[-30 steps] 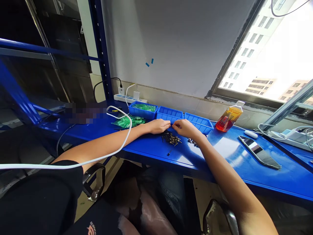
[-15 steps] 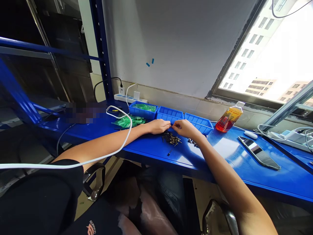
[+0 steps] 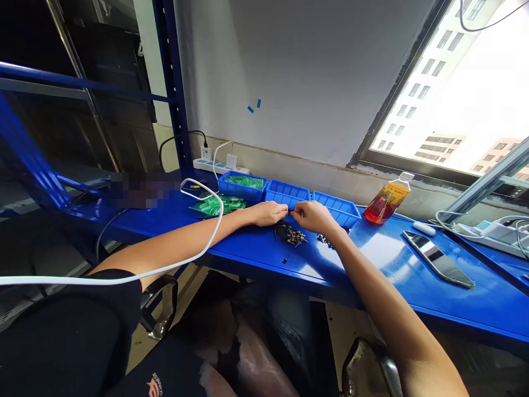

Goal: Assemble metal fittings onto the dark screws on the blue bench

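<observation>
Head view showed a small dark part [image 3: 291,212] between the fingertips of the left hand [image 3: 268,213] and the right hand [image 3: 312,216], over the blue bench [image 3: 248,248] and just in front of the middle bin [image 3: 286,193]. The right hand was closed in a pinch on this part; the left hand had its fingers drawn together beside it, but I could not tell whether they gripped it too. Just below the hands lay a pile [image 3: 292,235] of dark and brassy pieces, with one single piece [image 3: 286,258] nearer to the front edge. A smaller heap [image 3: 324,240] was partly covered by the right wrist. Green packs [image 3: 244,181] filled the left bin [image 3: 255,193]. Farther right were a bottle [image 3: 387,198] and a phone [image 3: 438,258].
</observation>
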The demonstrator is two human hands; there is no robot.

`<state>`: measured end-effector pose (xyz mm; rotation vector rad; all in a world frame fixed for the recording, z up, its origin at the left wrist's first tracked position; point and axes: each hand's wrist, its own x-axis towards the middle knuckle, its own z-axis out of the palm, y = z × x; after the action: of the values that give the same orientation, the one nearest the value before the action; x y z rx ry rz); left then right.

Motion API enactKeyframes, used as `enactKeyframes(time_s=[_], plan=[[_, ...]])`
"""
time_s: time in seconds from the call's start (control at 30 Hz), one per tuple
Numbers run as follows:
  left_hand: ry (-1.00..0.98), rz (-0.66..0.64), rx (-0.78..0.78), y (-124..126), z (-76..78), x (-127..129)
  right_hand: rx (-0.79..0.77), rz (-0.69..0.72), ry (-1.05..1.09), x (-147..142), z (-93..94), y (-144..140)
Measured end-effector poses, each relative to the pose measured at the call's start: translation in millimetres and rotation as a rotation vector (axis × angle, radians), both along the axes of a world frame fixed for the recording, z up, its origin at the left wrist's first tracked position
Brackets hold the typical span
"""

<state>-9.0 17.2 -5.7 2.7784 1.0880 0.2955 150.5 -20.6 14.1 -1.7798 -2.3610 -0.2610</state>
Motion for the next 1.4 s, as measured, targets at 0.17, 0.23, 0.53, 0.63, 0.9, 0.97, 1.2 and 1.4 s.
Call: enactKeyframes(time_s=[0.17, 0.23, 0.53, 0.63, 0.9, 0.97, 1.2, 1.4], plan=[[-0.013, 0.009, 0.007, 2, -1.4, 1, 0.001, -0.041, -0.009, -4, 1.3, -2], [-0.013, 0.003, 0.011, 2, -1.8, 1, 0.015, -0.047, -0.010, -4, 1.1, -2], [-0.007, 0.004, 0.007, 0, -0.3, 1, 0.066, 0.084, 0.095, 5, -1.2, 2], [-0.011, -0.003, 0.002, 0, -0.3, 1, 0.047, 0.164, 0.104, 5, -3.1, 3], [0.002, 0.019, 0.009, -2, 0.6, 1, 0.031, 0.174, 0.098, 6, -4.7, 5], [-0.011, 0.020, -0.003, -4, 1.7, 1, 0.030, 0.161, 0.091, 6, -4.0, 5], [0.008, 0.047, 0.002, -8, 4.1, 1, 0.010, 0.143, 0.064, 5, -2.5, 4], [0.042, 0.042, 0.039, -5, 2.3, 1, 0.000, 0.135, 0.056, 4, -1.9, 3]])
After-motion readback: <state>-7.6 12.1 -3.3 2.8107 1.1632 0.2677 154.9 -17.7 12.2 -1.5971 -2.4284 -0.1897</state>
